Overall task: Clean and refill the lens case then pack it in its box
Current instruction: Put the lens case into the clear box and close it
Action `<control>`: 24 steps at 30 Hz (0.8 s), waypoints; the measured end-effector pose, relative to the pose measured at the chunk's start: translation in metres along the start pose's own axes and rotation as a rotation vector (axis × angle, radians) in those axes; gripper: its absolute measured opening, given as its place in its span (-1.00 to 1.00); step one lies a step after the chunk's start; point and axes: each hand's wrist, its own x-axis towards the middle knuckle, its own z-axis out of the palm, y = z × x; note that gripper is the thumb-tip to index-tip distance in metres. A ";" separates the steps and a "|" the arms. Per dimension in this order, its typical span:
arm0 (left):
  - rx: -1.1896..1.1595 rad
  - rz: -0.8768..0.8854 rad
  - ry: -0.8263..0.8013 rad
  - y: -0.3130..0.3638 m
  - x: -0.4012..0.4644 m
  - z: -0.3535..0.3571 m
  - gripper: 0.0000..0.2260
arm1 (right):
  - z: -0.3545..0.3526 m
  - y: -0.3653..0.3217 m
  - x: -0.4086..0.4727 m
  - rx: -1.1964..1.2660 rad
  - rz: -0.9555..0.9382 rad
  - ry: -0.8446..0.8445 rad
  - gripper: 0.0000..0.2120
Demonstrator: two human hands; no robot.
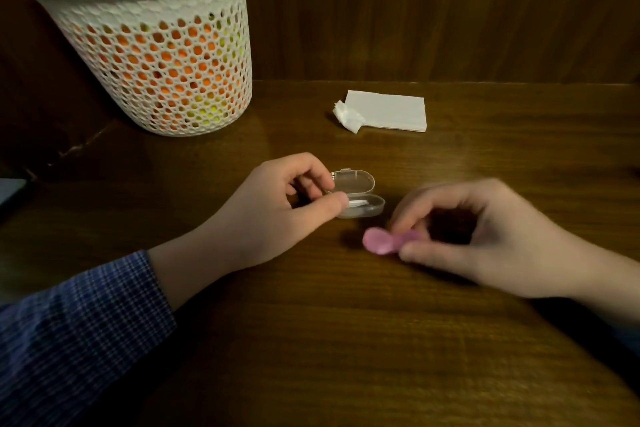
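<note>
A small clear plastic box (360, 196) stands in the middle of the wooden table (346, 340) with its hinged lid raised and something white inside. My left hand (277, 215) pinches the box's left end between thumb and fingers. Just to the right and nearer me, my right hand (478, 236) grips a pink lens case (381, 241) by its right half, low over the table. Only the case's left round cap shows; my fingers cover the other half.
A white perforated basket (156, 55) with orange and yellow-green contents stands at the back left. A stack of white tissues (388, 111) with a crumpled piece at its left corner lies behind the box. A wooden wall closes the far side.
</note>
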 end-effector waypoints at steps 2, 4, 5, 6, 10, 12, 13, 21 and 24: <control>0.002 -0.008 0.016 0.000 0.001 0.002 -0.82 | -0.009 -0.001 0.009 0.101 -0.031 0.130 -0.78; 0.020 -0.003 0.022 0.001 0.002 0.004 -0.81 | -0.013 0.001 0.022 0.136 -0.043 0.244 -0.73; 0.034 0.005 0.022 0.001 0.001 0.004 -0.80 | -0.012 0.002 0.027 0.124 -0.039 0.266 -0.70; 0.046 0.015 0.020 0.001 0.001 0.003 -0.79 | -0.009 0.004 0.031 0.099 -0.030 0.268 -0.70; 0.056 0.059 0.009 0.001 -0.001 0.001 -0.76 | 0.006 0.012 0.030 0.006 0.021 0.204 -0.74; 0.074 0.076 0.002 0.001 -0.001 0.001 -0.73 | 0.008 0.013 0.029 -0.019 0.017 0.176 -0.75; 0.086 0.079 -0.006 0.001 -0.001 0.001 -0.71 | 0.009 0.014 0.029 -0.031 0.012 0.164 -0.76; 0.099 0.072 -0.023 0.001 -0.001 0.000 -0.54 | 0.015 0.015 0.029 -0.125 -0.020 0.123 -0.77; 0.104 0.089 -0.017 0.000 -0.001 0.001 -0.54 | 0.015 0.016 0.029 -0.135 -0.033 0.112 -0.79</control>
